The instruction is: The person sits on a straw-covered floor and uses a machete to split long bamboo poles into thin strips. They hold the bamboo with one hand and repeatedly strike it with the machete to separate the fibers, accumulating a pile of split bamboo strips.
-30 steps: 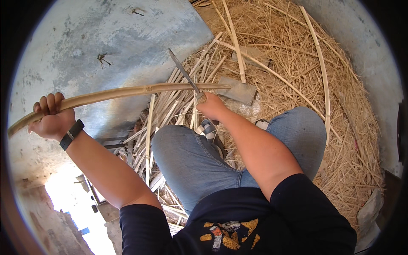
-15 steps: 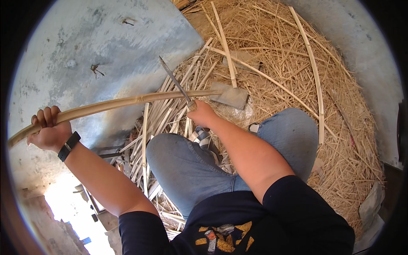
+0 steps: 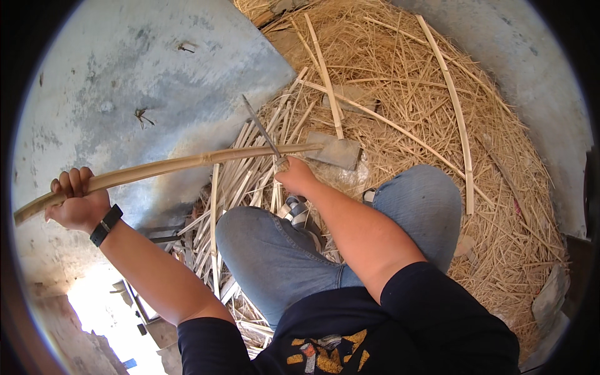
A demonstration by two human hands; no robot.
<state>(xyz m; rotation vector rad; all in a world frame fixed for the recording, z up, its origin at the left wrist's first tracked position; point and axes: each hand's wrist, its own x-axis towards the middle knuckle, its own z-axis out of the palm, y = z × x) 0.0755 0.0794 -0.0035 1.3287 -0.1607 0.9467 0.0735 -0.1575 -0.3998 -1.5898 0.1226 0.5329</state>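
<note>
A long split bamboo strip (image 3: 181,164) runs from the far left toward the middle, its right end over a flat stone block (image 3: 338,150). My left hand (image 3: 81,201), with a black band on the wrist, is closed round the strip near its left end. In my right hand (image 3: 293,174) is the handle of a long-bladed knife (image 3: 261,127). Its blade points up and to the left and crosses the strip close to the right end. Whether the edge has entered the bamboo I cannot tell.
Bamboo shavings (image 3: 400,81) cover the floor ahead and to the right, with several long strips (image 3: 455,103) on top. A heap of split strips (image 3: 240,172) lies beside my left knee. A bluish wall (image 3: 150,69) stands at the left, another (image 3: 531,69) at the right.
The bamboo strip's left part sits slightly lower in the picture, along with my left hand. The knife tip has shifted a little right and down. Both grips stay the same.
</note>
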